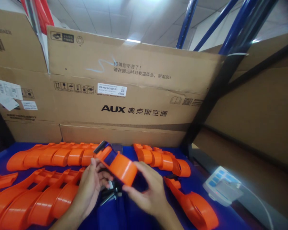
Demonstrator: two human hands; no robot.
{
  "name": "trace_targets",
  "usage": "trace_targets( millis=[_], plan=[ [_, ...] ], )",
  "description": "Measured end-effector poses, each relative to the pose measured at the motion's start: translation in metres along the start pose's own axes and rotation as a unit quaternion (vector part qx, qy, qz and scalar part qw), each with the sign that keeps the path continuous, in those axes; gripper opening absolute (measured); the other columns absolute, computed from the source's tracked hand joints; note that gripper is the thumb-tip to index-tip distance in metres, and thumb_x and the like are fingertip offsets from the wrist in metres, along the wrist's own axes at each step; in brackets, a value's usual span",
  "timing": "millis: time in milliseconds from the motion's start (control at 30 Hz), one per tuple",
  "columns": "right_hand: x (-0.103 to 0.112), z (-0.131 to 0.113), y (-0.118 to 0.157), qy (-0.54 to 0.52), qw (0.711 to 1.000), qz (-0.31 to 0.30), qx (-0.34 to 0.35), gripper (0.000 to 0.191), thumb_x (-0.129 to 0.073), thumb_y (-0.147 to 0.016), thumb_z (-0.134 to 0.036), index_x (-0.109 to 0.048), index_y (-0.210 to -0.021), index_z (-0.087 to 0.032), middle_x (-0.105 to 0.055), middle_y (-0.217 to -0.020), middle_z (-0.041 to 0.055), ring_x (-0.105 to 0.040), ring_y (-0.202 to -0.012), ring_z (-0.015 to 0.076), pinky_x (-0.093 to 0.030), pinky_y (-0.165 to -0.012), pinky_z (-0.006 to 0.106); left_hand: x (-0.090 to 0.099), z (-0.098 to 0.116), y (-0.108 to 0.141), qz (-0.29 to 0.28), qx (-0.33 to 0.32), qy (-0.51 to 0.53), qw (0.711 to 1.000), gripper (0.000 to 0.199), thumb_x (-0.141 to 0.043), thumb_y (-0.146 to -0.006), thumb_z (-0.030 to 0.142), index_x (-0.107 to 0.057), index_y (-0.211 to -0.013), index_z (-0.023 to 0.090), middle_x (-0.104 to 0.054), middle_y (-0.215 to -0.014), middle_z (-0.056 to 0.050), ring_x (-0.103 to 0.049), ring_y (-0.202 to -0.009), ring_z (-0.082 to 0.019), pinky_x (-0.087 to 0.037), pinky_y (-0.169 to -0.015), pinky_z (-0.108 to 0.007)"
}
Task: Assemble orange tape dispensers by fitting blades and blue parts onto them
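An orange tape dispenser (123, 167) with a dark strip at its upper end is held up over the middle of the blue surface, tilted. My right hand (150, 188) grips its rounded end between thumb and fingers. At the narrower end, my left hand (93, 180) has its thumb against the edge, with the other fingers curled beneath. Below the hands lie small black and metallic pieces (110, 193), partly hidden and too blurred to name. To the right, another orange dispenser (194, 204) lies on the blue surface.
Rows of orange dispensers (60, 156) stand at the left, with more (159, 158) at the back right. A printed cardboard panel (134, 95) closes off the back. A white device (222, 185) with blue buttons and a cable sits at the right, near a dark rack post (201, 105).
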State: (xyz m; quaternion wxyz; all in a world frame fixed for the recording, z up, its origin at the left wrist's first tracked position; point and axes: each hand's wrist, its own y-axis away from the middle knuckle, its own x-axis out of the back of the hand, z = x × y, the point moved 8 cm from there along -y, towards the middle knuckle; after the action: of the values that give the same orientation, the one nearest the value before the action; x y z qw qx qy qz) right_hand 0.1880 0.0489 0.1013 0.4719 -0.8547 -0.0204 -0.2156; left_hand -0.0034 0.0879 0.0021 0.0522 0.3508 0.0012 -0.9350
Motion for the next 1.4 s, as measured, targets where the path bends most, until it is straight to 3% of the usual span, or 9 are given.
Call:
trace_targets(
  millis=[100, 167, 267, 433, 567, 767, 1000, 1267, 1400],
  plan=[
    [0.018, 0.035, 0.001, -0.045, 0.980, 0.115, -0.154, 0.039, -0.072, -0.090, -0.042, -0.065, -0.122, -0.021, -0.078, -0.105, 0.0119, -0.077, -0.091, 0.0280, -0.063, -0.082, 0.040, -0.008, 0.002, 0.000, -0.043, 0.000, -0.051, 0.998, 0.076, -0.063, -0.083, 0.074, -0.059, -0.135, 0.018, -0.073, -0.103, -0.014, -0.067, -0.057, -0.017, -0.050, -0.038, -0.024],
    [0.025, 0.057, 0.003, -0.094, 0.954, 0.165, -0.234, 0.054, -0.070, -0.092, -0.045, -0.055, -0.137, -0.020, -0.079, -0.102, 0.0109, -0.077, -0.087, 0.0273, -0.064, -0.078, 0.040, -0.009, 0.003, 0.001, -0.046, -0.004, -0.061, 0.997, 0.071, -0.061, -0.086, 0.072, -0.059, -0.134, 0.019, -0.071, -0.100, -0.011, -0.063, -0.055, -0.015, -0.046, -0.036, -0.023],
    [0.025, 0.080, 0.003, -0.102, 0.939, 0.165, -0.283, 0.071, -0.069, -0.091, -0.051, -0.044, -0.150, -0.020, -0.080, -0.096, 0.0095, -0.076, -0.077, 0.0265, -0.062, -0.065, 0.037, -0.008, 0.004, 0.003, -0.040, -0.016, -0.057, 0.997, 0.060, -0.061, -0.089, 0.066, -0.061, -0.126, 0.020, -0.067, -0.089, -0.005, -0.058, -0.054, -0.012, -0.042, -0.038, -0.021],
    [0.015, 0.101, 0.001, 0.117, 0.948, 0.062, -0.288, 0.061, -0.065, -0.090, -0.059, -0.065, -0.135, -0.017, -0.072, -0.066, 0.0025, -0.064, -0.053, 0.0227, -0.055, -0.059, 0.036, -0.007, 0.003, 0.003, -0.034, -0.002, -0.037, 0.999, 0.049, -0.066, -0.088, 0.062, -0.064, -0.112, 0.020, -0.065, -0.083, -0.002, -0.054, -0.052, -0.011, -0.041, -0.041, -0.022],
    [0.004, 0.108, -0.001, 0.217, 0.939, 0.022, -0.267, 0.056, -0.064, -0.090, -0.058, -0.068, -0.130, -0.019, -0.077, -0.079, 0.0079, -0.071, -0.070, 0.0284, -0.055, -0.071, 0.040, -0.007, 0.002, 0.003, -0.032, 0.020, -0.021, 0.999, 0.045, -0.072, -0.084, 0.059, -0.065, -0.103, 0.018, -0.064, -0.074, -0.001, -0.052, -0.050, -0.012, -0.042, -0.042, -0.023],
    [-0.005, 0.113, -0.003, 0.254, 0.939, 0.011, -0.231, 0.057, -0.059, -0.094, -0.056, -0.063, -0.135, -0.017, -0.078, -0.109, 0.0152, -0.074, -0.091, 0.0328, -0.055, -0.082, 0.043, -0.008, 0.002, 0.004, -0.047, 0.022, -0.016, 0.999, 0.044, -0.071, -0.085, 0.059, -0.066, -0.101, 0.018, -0.062, -0.070, 0.000, -0.051, -0.050, -0.013, -0.042, -0.043, -0.023],
    [-0.014, 0.120, 0.004, 0.272, 0.930, -0.043, -0.244, 0.058, -0.056, -0.097, -0.044, -0.054, -0.144, -0.012, -0.079, -0.102, 0.0159, -0.076, -0.088, 0.0323, -0.057, -0.075, 0.040, -0.008, 0.001, 0.003, -0.069, 0.019, -0.023, 0.997, 0.039, -0.064, -0.091, 0.059, -0.064, -0.104, 0.021, -0.060, -0.080, 0.000, -0.051, -0.054, -0.011, -0.042, -0.046, -0.022],
    [-0.015, 0.117, 0.006, 0.294, 0.923, -0.058, -0.239, 0.063, -0.048, -0.100, -0.036, -0.039, -0.154, -0.004, -0.068, -0.132, 0.0237, -0.067, -0.120, 0.0369, -0.052, -0.101, 0.048, -0.011, 0.005, 0.008, -0.075, 0.019, -0.028, 0.997, 0.035, -0.062, -0.093, 0.055, -0.063, -0.103, 0.021, -0.059, -0.080, 0.000, -0.049, -0.055, -0.011, -0.039, -0.045, -0.021],
    [-0.015, 0.117, 0.006, 0.295, 0.923, -0.074, -0.235, 0.059, -0.046, -0.101, -0.032, -0.042, -0.152, -0.004, -0.070, -0.129, 0.0238, -0.067, -0.120, 0.0348, -0.052, -0.102, 0.047, -0.011, 0.005, 0.009, -0.075, 0.019, -0.035, 0.996, 0.035, -0.064, -0.093, 0.054, -0.064, -0.106, 0.021, -0.059, -0.079, 0.001, -0.049, -0.054, -0.011, -0.038, -0.044, -0.021]
  ],
)
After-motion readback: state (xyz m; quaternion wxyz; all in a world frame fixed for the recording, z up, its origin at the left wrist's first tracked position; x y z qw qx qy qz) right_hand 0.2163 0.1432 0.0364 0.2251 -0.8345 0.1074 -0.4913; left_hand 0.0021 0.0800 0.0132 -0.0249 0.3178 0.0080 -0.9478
